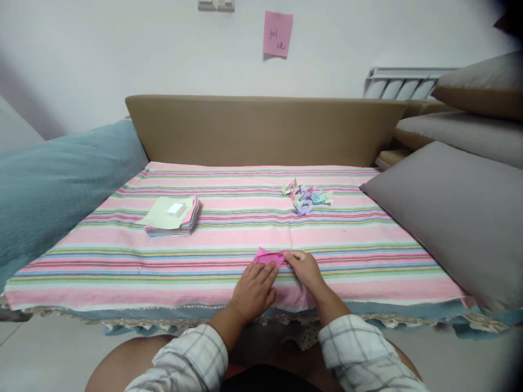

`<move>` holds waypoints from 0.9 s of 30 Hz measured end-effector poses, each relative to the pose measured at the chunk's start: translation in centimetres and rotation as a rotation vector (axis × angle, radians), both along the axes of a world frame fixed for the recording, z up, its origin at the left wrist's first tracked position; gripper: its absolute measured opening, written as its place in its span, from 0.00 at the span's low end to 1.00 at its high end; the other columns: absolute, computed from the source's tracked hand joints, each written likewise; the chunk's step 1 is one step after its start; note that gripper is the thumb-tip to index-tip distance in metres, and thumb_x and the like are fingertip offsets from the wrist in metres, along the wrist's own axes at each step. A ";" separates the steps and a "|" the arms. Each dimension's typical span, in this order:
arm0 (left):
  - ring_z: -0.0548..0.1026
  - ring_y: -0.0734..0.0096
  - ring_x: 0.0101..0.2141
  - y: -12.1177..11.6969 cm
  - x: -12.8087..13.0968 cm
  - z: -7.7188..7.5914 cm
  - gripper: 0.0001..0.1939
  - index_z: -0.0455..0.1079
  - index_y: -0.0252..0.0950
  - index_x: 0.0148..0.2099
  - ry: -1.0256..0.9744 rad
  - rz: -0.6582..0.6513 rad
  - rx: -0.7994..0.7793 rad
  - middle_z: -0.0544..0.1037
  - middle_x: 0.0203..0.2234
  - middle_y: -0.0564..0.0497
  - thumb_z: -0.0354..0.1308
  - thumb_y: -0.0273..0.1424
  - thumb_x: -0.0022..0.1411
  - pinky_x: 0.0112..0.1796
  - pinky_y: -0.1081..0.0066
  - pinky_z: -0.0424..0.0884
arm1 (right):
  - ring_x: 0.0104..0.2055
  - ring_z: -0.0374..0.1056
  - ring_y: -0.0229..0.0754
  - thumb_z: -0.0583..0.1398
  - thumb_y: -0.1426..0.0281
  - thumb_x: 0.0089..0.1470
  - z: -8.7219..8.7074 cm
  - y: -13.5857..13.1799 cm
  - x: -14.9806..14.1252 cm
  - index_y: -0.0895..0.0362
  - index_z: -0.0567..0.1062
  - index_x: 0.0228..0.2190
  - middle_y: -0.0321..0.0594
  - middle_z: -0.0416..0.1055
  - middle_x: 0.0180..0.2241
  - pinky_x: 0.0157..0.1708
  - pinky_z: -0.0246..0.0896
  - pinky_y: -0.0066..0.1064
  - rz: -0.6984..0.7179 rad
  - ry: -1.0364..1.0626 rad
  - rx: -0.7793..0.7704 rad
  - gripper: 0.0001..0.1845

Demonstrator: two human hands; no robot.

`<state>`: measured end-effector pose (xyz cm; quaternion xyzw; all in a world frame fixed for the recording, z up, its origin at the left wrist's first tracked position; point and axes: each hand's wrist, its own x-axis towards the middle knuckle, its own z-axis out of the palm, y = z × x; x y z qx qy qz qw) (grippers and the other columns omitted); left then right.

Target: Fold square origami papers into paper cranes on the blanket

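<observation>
Striped cloth [229, 231] carries paper stack [161, 219], folded-paper cluster [304, 199] right of stack, then left hand [254, 289] pressing, fingers unclenched, and right hand [305, 270], grip pinching pink paper [267, 257], right of and nearer than stack.

The left hand [252, 289] rests on folded pink paper [267, 257], the right hand [304, 267] pinching its right end

Two forearms [227, 328] in white checked cloth sleeves [196, 354] reach from seven and five o'clock. The bare left hand [254, 287] lies palm down, fingers extended toward one; the bare right hand [304, 268] points toward ten, thumb and forefinger pinched, its other fingers seemingly curled.
</observation>
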<state>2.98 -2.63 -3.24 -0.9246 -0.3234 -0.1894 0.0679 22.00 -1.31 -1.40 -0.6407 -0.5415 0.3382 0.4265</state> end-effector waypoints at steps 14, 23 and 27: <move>0.64 0.57 0.50 -0.1 0.1 -0.1 0.28 0.55 0.37 0.62 0.017 0.007 -0.001 0.65 0.57 0.48 0.49 0.35 0.60 0.54 0.55 0.55 | 0.25 0.63 0.36 0.62 0.60 0.43 -0.8 0.1 -0.1 0.59 0.73 0.25 0.34 0.69 0.21 0.27 0.57 0.27 0.103 0.186 0.002 0.14; 0.64 0.57 0.51 0.0 0.0 -0.3 0.28 0.55 0.37 0.62 0.021 0.010 0.017 0.65 0.57 0.47 0.49 0.36 0.60 0.54 0.56 0.55 | 0.23 0.63 0.38 0.59 0.62 0.44 -1.0 0.1 -0.6 0.58 0.74 0.25 0.34 0.69 0.20 0.25 0.56 0.28 0.025 0.067 0.002 0.11; 0.64 0.58 0.51 0.0 0.1 -0.4 0.29 0.54 0.37 0.63 0.022 0.009 0.028 0.65 0.56 0.47 0.49 0.37 0.60 0.54 0.56 0.55 | 0.25 0.65 0.39 0.60 0.63 0.42 -1.1 0.2 -0.8 0.58 0.75 0.33 0.35 0.71 0.22 0.26 0.57 0.28 0.016 0.139 0.008 0.15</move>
